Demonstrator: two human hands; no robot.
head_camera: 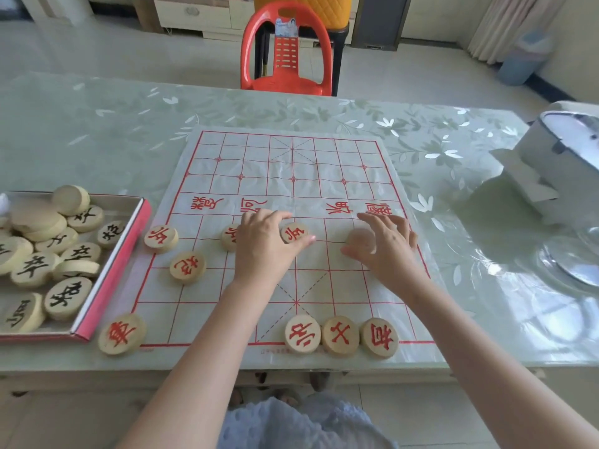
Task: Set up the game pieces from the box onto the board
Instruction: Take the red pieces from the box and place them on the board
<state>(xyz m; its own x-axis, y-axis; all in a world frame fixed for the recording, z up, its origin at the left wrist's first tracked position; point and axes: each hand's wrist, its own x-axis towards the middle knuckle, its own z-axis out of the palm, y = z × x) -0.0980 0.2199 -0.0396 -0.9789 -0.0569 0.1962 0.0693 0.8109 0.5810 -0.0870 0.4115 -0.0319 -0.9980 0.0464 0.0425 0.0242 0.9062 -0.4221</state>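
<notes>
Wooden discs cut with red characters dot the near half of the paper board (291,163), which lies flat on a glass-topped table (97,124); the left hand (262,251) curls over one red piece (293,233) on the row just short of the river lettering, pinching it between thumb and fingertips; a second disc (229,237) is half hidden behind that hand; the right hand (385,251) hangs further right with fingers spread and lightly bent about a blurred pale piece (359,241), though a true grip cannot be told; an edge piece (161,238) and a nearer piece (188,266) sit at the board's left; a corner piece (122,334) lies at the near left corner; a row of three (340,336) stands side by side on the near line; the red-walled box (113,270), just left of the board, holds a heap of black-lettered pieces (66,296); a red chair (287,53) stands beyond the table.
</notes>
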